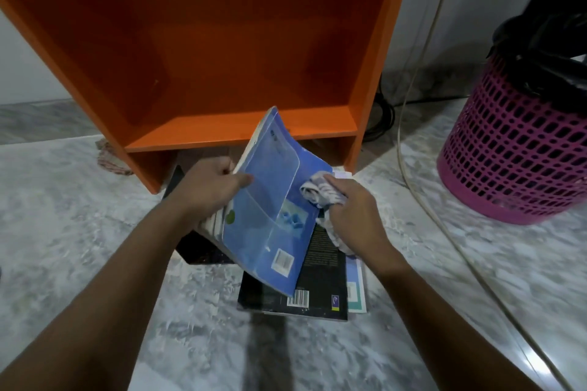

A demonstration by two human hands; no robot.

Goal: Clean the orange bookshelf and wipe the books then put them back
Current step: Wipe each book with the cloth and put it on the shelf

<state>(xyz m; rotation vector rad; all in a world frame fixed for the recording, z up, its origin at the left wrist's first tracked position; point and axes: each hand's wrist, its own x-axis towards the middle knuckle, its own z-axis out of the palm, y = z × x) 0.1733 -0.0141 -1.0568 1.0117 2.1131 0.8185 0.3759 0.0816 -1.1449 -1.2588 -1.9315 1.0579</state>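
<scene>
Blue book [270, 200] pinched in left hand [209, 187]; right hand [352, 209] clutches cloth [320, 194], fingers hidden

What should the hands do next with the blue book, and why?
Probably drag the cloth down across the blue book. The right hand presses the cloth only at the cover's right edge while the left hand holds the book tilted, so most of the cover looks unwiped. The orange bookshelf is empty, waiting.
</scene>
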